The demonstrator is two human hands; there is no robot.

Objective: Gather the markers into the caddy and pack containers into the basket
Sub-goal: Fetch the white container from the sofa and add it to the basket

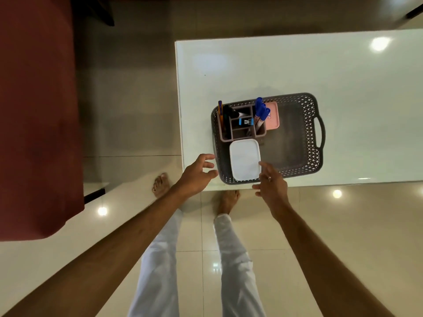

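Grip, left hand (198,175): fingers spread and loosely curved, holding nothing; fingertips just beside the basket's left wall, contact uncertain.
Grip, right hand (272,184): fingers relaxed, nothing held; forefinger tip at the white box's near-right corner, touching or nearly so. Ring on one finger.
White box (245,159): rounded rectangular container with white lid, lying flat in the basket's near-left corner; long axis runs near to far.
Caddy (242,124): brownish, several compartments, standing in the basket's far-left part, just behind the white box.
Markers (261,110): blue-capped, upright in the caddy's right compartment, caps up, leaning slightly right. Dark pens and an orange one stand in the left compartment.
Centre compartment: small blue-and-black item; kind not clear.
Pink box (273,115): flat, just right of the caddy inside the basket; small label on its lid, too blurred to read.
Basket (309,133): grey, perforated walls, handle on the right end; long axis left to right.
Table (297,65): white and glossy; basket sits at its near-left corner.
Writing: none readable.
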